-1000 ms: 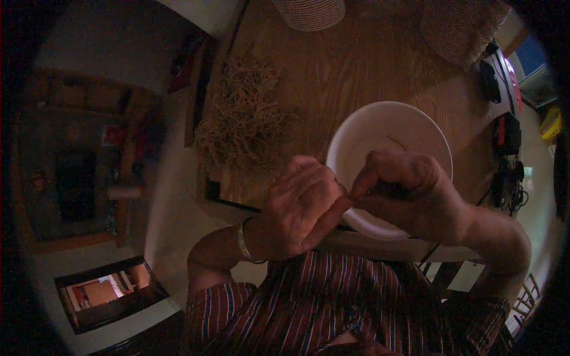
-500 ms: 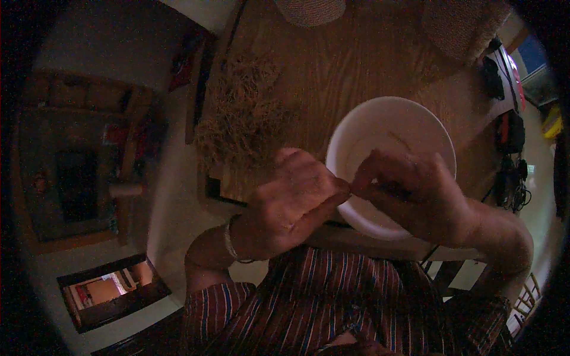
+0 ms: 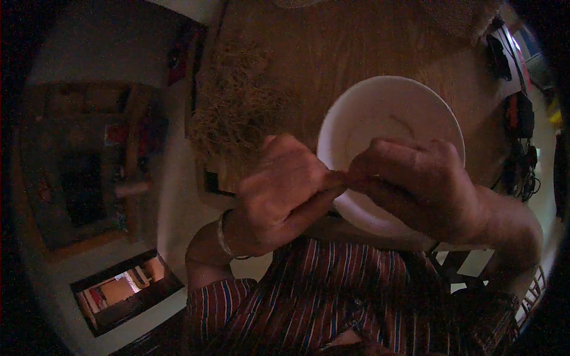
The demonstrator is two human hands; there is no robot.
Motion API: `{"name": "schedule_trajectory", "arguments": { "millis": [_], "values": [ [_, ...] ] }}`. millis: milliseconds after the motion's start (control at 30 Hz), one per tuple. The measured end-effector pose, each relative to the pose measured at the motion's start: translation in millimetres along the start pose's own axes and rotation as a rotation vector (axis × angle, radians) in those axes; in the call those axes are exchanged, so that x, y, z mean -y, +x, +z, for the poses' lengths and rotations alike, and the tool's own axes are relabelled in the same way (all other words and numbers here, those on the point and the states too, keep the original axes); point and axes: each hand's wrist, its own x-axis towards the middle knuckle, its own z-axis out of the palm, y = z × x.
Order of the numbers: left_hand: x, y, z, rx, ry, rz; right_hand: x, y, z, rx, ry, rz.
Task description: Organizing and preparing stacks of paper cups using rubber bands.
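Note:
My left hand point(image 3: 282, 193), with a bracelet at its wrist, is closed in a pinch. Its fingertips meet those of my right hand point(image 3: 412, 184), whose fingers are curled and closed too, over the near part of a white round bowl point(image 3: 362, 98). Whatever lies between the fingertips is too small and dark to make out. Inside the bowl a thin curved brownish strand point(image 3: 404, 126) rests on the bottom. Left of the bowl, beyond my left hand, spreads a tangled heap of thin, dry, tan root-like strands point(image 3: 237, 101).
The wooden table point(image 3: 350, 47) carries the heap and the bowl. A woven object point(image 3: 463, 18) stands at the far right. Along the right edge are a red-and-black item point(image 3: 519, 115) and dark cables point(image 3: 525, 178). Dim light blurs much detail.
The fingers of my right hand have drawn in tighter, closing the gap seen between thumb and fingers. The view has shifted slightly, and the bowl shows higher and larger.

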Motion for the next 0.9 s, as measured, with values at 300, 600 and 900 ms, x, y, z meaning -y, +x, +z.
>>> {"name": "schedule_trajectory", "arguments": {
  "millis": [300, 600, 900],
  "values": [
    [2, -25, -7, 0.056, 0.228, 0.088, 5, -3, 29, 0.027, 0.069, 0.173],
    [3, -47, -6, 0.028, 0.304, 0.224, 9, -10, 44, 0.058, 0.325, 0.416],
    [16, -87, -2, -0.119, 0.205, -0.049, 1, -4, 61, 0.083, 0.044, 0.312]
  ]
}}
